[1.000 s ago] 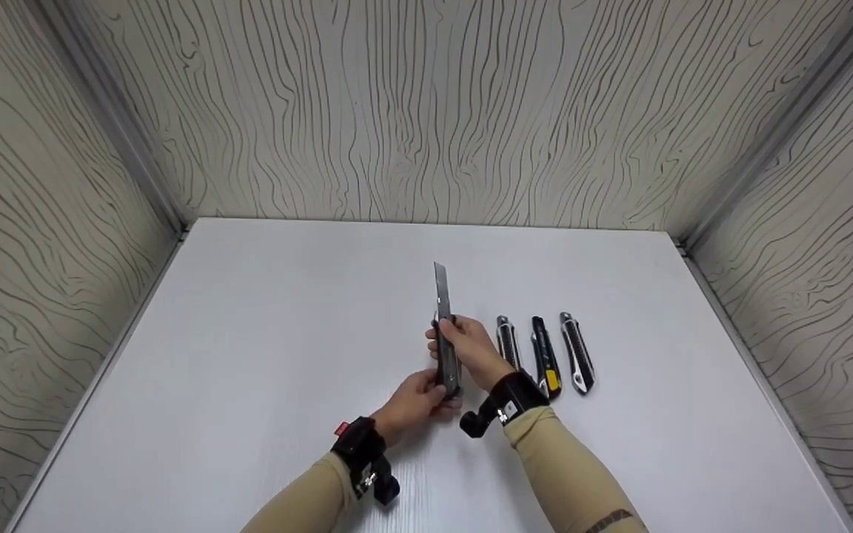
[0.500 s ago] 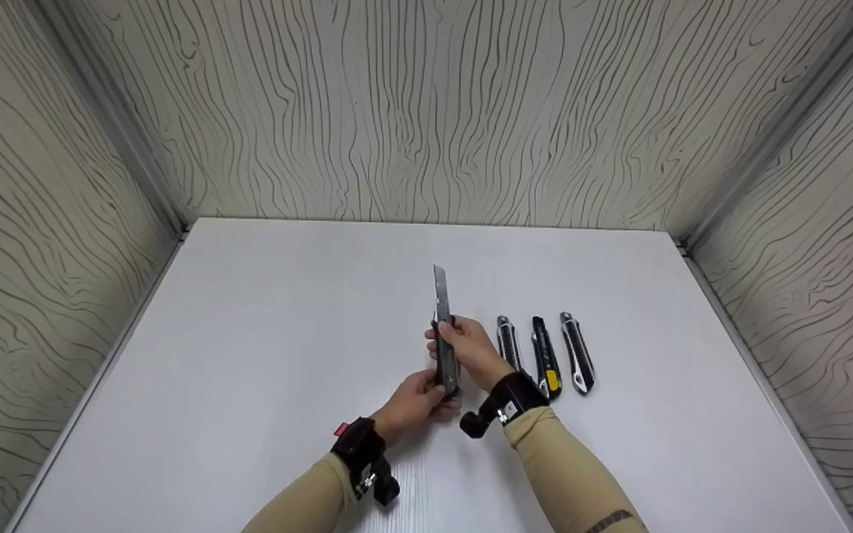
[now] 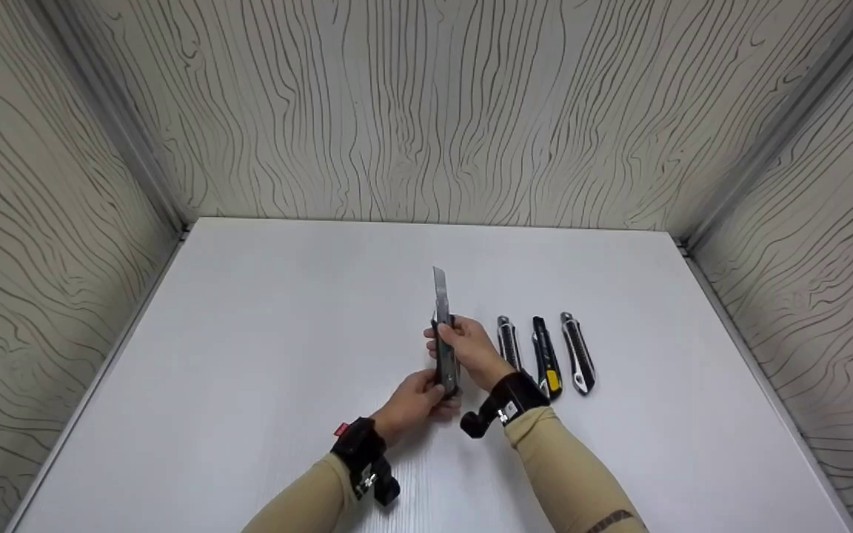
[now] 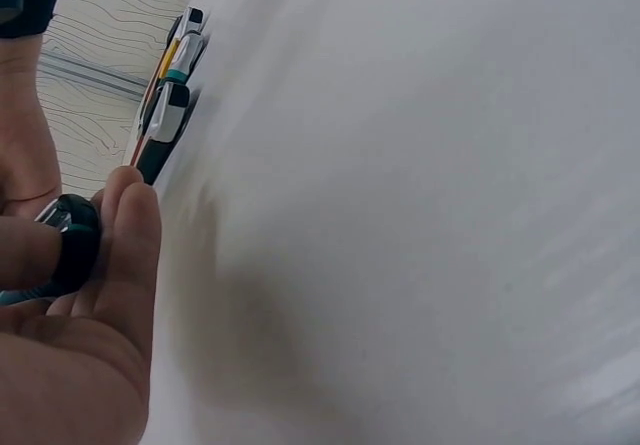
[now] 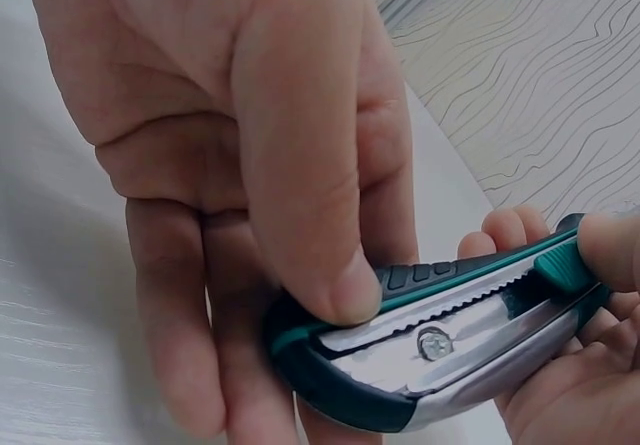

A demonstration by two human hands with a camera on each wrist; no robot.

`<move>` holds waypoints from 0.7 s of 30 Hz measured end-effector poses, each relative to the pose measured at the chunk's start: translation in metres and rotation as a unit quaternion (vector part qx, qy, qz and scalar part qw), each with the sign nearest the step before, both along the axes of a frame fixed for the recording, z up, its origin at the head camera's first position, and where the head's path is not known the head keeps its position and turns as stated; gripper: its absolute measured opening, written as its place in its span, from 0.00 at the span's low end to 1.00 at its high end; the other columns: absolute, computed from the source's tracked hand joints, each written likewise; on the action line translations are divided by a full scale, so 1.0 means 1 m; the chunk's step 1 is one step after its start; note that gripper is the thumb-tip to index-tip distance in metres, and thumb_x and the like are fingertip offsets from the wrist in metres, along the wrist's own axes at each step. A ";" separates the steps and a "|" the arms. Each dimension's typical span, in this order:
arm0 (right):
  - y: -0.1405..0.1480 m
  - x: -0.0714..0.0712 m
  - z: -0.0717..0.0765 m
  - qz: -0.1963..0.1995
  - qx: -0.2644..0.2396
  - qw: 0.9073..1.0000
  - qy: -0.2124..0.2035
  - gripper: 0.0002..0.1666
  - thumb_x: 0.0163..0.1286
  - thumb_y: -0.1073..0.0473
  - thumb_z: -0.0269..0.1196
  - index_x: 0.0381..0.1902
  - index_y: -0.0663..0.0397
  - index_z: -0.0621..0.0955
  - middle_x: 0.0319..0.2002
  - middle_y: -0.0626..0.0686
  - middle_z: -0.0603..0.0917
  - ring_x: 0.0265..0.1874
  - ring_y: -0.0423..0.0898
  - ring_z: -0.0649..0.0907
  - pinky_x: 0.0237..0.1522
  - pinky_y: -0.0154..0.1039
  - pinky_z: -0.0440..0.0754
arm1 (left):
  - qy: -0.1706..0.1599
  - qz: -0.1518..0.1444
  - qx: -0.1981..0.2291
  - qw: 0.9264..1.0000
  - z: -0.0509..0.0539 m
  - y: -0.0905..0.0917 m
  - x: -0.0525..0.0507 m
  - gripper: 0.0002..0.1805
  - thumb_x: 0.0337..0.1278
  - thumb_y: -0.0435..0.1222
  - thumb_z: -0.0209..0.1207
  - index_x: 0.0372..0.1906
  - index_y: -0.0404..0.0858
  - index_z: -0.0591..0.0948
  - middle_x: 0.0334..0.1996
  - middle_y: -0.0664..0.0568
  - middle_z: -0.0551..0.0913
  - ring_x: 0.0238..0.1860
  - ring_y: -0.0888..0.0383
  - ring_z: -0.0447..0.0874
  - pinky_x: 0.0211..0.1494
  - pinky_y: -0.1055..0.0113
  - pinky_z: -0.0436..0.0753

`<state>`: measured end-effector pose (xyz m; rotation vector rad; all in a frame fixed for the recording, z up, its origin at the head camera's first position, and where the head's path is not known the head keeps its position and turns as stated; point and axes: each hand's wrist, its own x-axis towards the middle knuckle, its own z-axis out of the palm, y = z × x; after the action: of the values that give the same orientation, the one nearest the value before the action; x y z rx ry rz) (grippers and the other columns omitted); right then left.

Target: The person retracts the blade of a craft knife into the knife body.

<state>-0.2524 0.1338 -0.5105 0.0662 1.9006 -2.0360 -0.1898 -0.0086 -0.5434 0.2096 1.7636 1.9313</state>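
Observation:
Above the white table, a snap-off utility knife [image 3: 446, 366] points away from me with a long stretch of blade [image 3: 440, 285] out. My right hand [image 3: 471, 346] grips the front of its handle. In the right wrist view, that thumb [image 5: 608, 250] presses the green slider [image 5: 565, 267]. My left hand [image 3: 412, 400] holds the butt end, thumb on the metal side near the screw [image 5: 435, 344]. The left wrist view shows only the dark green-black end of the knife [image 4: 80, 240]; the blade is out of that view.
To the right of my hands lie three more utility knives: a silver-black one [image 3: 506, 339] partly behind the right wrist, a black one with a yellow patch [image 3: 545, 355], and another silver-black one [image 3: 579, 354]. Wood-patterned panels [image 3: 426, 111] rise behind the white table [image 3: 263, 311].
The blade tip has drawn back slightly toward the handle, and the right thumb has slid a little toward me. Both hands keep their grip; the other knives have not moved.

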 end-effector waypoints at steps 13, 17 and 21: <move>0.001 0.001 -0.001 0.014 -0.006 1.000 0.009 0.21 0.77 0.64 0.49 0.62 0.72 0.67 0.53 0.63 0.80 0.42 0.45 0.82 0.54 0.40 0.83 | 0.006 -0.003 0.002 1.000 0.001 -0.001 0.000 0.18 0.70 0.26 0.41 0.60 0.22 0.67 0.47 0.30 0.82 0.48 0.45 0.86 0.54 0.54 0.84; 0.001 0.001 0.000 0.010 -0.006 1.000 0.003 0.21 0.76 0.65 0.49 0.63 0.72 0.67 0.54 0.64 0.80 0.43 0.45 0.82 0.55 0.41 0.82 | 0.000 -0.001 0.003 1.000 0.001 -0.001 0.000 0.18 0.71 0.27 0.40 0.60 0.22 0.67 0.48 0.32 0.82 0.47 0.47 0.86 0.53 0.55 0.84; 0.001 0.000 0.000 0.015 -0.011 1.000 0.000 0.21 0.76 0.66 0.48 0.63 0.72 0.67 0.54 0.65 0.79 0.44 0.46 0.82 0.56 0.41 0.82 | 0.001 0.001 0.004 1.000 0.002 -0.001 -0.001 0.18 0.71 0.27 0.40 0.59 0.23 0.68 0.47 0.32 0.82 0.46 0.47 0.86 0.53 0.55 0.85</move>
<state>-0.2528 0.1345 -0.5106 0.0334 1.8671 -2.0372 -0.1904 -0.0098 -0.5415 0.2130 1.7590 1.9400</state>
